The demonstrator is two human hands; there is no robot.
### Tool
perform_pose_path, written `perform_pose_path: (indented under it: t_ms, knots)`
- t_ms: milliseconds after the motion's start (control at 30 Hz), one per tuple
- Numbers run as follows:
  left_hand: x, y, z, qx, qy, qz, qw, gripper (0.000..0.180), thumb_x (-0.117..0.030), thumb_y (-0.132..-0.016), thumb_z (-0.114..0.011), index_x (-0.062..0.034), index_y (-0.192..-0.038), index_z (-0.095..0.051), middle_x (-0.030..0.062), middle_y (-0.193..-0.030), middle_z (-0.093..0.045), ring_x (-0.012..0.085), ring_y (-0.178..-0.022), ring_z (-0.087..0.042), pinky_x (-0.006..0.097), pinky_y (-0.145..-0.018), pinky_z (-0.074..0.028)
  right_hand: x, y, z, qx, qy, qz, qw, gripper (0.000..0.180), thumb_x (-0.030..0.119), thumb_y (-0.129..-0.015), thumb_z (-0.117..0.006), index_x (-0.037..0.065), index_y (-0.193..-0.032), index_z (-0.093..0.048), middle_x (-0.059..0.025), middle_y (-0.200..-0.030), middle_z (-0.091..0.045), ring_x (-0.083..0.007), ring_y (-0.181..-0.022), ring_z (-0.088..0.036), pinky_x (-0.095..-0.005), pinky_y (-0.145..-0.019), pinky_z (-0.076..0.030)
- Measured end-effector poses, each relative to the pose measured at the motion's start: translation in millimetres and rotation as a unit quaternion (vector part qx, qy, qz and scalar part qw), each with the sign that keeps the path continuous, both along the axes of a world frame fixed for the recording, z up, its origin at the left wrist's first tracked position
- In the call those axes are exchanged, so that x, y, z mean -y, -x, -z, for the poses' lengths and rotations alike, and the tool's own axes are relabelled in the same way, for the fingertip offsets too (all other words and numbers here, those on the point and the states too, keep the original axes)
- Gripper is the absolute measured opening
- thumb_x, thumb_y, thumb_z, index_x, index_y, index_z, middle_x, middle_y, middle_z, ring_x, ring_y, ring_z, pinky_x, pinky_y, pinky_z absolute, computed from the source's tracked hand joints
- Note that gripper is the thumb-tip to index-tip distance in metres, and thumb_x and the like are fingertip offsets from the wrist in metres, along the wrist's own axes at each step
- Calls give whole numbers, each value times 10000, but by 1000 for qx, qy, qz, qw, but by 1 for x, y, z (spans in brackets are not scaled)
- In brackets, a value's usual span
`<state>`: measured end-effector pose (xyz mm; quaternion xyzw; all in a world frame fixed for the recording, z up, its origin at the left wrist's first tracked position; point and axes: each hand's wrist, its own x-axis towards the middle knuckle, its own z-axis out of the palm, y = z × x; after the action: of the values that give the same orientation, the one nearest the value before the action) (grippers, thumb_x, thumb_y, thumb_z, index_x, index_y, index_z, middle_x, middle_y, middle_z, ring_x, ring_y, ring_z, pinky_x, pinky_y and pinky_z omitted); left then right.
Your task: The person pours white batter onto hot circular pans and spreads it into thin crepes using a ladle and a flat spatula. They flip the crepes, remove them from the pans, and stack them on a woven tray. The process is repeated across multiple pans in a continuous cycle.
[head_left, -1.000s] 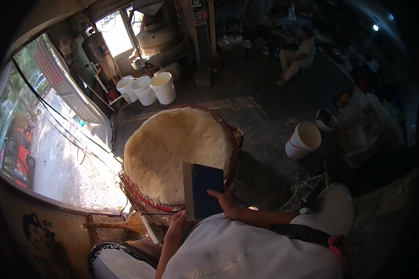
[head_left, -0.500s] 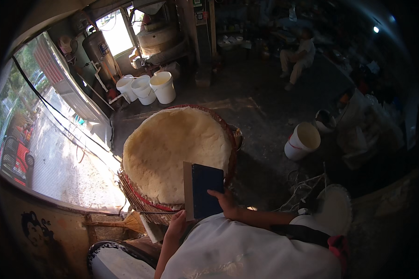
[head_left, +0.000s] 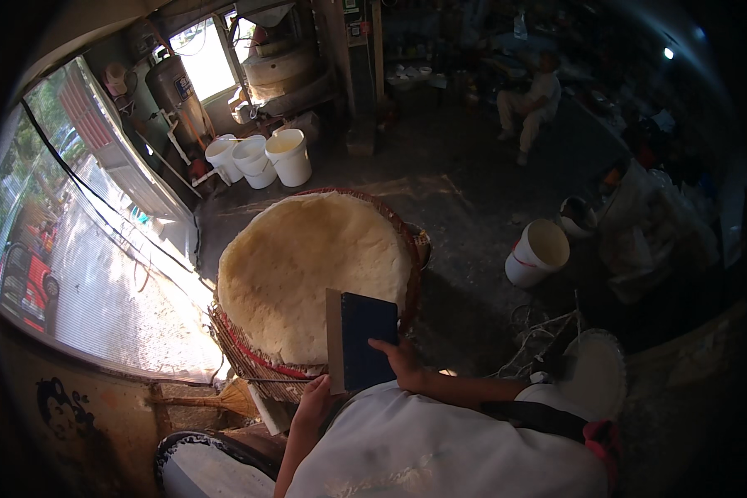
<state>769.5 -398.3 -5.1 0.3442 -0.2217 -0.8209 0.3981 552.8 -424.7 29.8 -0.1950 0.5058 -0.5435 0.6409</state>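
A large round pale slab like dough or bean curd (head_left: 311, 257) lies on a round woven basket tray (head_left: 249, 353) in front of me. My right hand (head_left: 402, 361) grips a flat dark blue, book-like board (head_left: 365, 332), its thumb lying across the face. A light brown strip (head_left: 334, 340) runs down the board's left side. The board stands over the near edge of the slab. My left hand (head_left: 313, 400) is closed beside the strip's lower corner, on a thin dark rod (head_left: 278, 380) that points left along the basket's near rim. Its fingers are partly hidden.
Three white buckets (head_left: 287, 158) stand beyond the slab; another white bucket (head_left: 537, 253) is at right. Dry branches (head_left: 544, 336) lie near a round white-topped container (head_left: 593, 373). A straw broom (head_left: 224, 400) rests at lower left. A person (head_left: 531, 108) sits at the back right.
Both hands and the board hold almost the same place. The seated person has shifted slightly; the view has moved a little.
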Motion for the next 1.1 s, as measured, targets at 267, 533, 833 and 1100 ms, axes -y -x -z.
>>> perform_pose_path:
  t_ms: [267, 533, 833, 1100]
  knots:
    - [3, -2, 1, 21, -12, 8, 1000, 248, -196, -949, -441, -7, -1051, -565, 76, -1014, -626, 172, -914, -610, 330, -834, -490, 0, -2, -5, 6, -2, 28, 1000, 263, 134, -746, -684, 30, -973, -603, -47, -887, -620, -139, -782, -598, -268, -713, -494]
    - [6, -3, 2, 28, -3, 23, 999, 287, -212, -945, -450, 30, -1051, -563, 99, -1027, -623, 191, -936, -608, 339, -844, -483, 1, -1, -13, -21, -21, 17, 999, 292, 169, -751, -684, 29, -990, -593, -54, -895, -614, -149, -804, -596, -277, -729, -493]
    - [8, -4, 2, 35, -16, 27, 999, 295, -208, -947, -444, 45, -1045, -561, 115, -1024, -621, 202, -926, -609, 348, -845, -481, 2, -2, -12, -22, -4, 24, 999, 333, 180, -751, -686, 21, -1024, -583, -62, -922, -613, -152, -812, -595, -280, -731, -493]
    - [9, -5, 2, 27, -10, 26, 999, 298, -205, -953, -430, 47, -1052, -554, 115, -1023, -619, 202, -923, -607, 347, -832, -484, 3, -3, -15, -17, -10, 24, 1000, 300, 185, -749, -688, 17, -983, -606, -58, -888, -622, -152, -792, -600, -279, -722, -497]
